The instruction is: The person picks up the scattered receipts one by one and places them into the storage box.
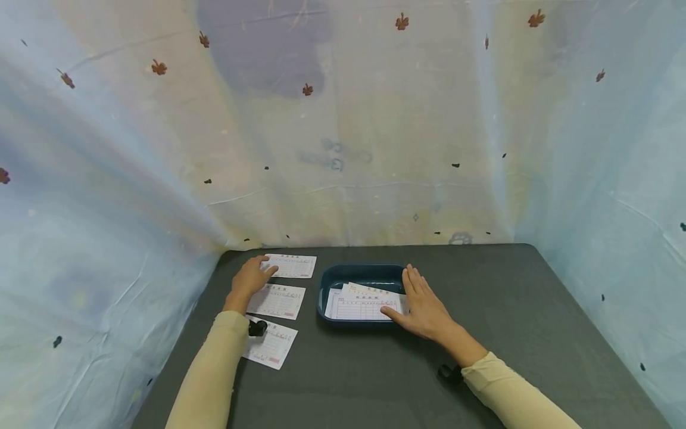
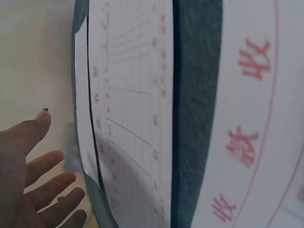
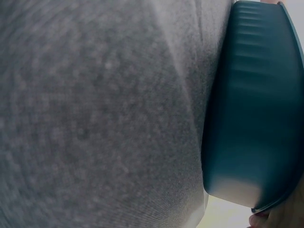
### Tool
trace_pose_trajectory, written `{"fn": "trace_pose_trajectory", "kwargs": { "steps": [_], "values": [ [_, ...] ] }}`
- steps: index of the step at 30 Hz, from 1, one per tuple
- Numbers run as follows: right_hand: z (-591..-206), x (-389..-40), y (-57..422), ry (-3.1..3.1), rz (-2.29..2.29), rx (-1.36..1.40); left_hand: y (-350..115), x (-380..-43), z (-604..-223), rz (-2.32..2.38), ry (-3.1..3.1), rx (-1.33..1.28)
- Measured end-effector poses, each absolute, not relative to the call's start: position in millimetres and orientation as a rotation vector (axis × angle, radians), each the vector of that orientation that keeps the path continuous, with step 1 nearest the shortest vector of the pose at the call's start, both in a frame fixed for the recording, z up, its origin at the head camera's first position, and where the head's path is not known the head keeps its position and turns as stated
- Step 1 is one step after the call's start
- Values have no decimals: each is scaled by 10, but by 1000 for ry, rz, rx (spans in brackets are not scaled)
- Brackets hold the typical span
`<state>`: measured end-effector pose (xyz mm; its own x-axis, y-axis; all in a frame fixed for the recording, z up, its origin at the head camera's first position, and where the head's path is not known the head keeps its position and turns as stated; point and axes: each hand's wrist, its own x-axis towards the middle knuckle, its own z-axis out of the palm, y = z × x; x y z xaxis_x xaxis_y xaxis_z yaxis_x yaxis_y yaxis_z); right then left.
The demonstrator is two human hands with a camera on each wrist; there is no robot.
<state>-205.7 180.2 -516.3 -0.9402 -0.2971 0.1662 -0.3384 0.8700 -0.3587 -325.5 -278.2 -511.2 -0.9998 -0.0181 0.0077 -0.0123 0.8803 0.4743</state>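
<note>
My left hand (image 1: 250,281) is at the left edge of the farthest paper slip (image 1: 295,266), with thumb and fingers apart; contact with the paper cannot be told. The left wrist view has the fingers (image 2: 59,204) spread and holding nothing. A middle slip (image 1: 281,301) and a nearer slip (image 1: 276,345), printed like receipt forms in red, lie beside and partly under my left forearm. My right hand (image 1: 429,310) rests with straight fingers along the right rim of a dark teal plastic tray (image 1: 370,273), its thumb over the stacked slips (image 1: 364,307) inside.
A dark grey cloth (image 1: 370,381) covers the table. Pale patterned curtains (image 1: 375,137) hang behind it and at both sides. Black wrist-camera mounts sit at the left wrist (image 1: 258,328) and the right wrist (image 1: 449,373).
</note>
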Motion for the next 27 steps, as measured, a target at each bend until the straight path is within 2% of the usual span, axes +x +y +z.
{"fn": "trace_pose_trajectory", "kwargs": {
  "steps": [16,27],
  "values": [
    [-5189,-2084,1807,-2935,581,502,-2926,-3327,-5270,-781,-3035,213],
    [-5169,-2068,1800,-2947,581,507,-2908,-3350,-5370,-693,-3054,172]
  ]
}}
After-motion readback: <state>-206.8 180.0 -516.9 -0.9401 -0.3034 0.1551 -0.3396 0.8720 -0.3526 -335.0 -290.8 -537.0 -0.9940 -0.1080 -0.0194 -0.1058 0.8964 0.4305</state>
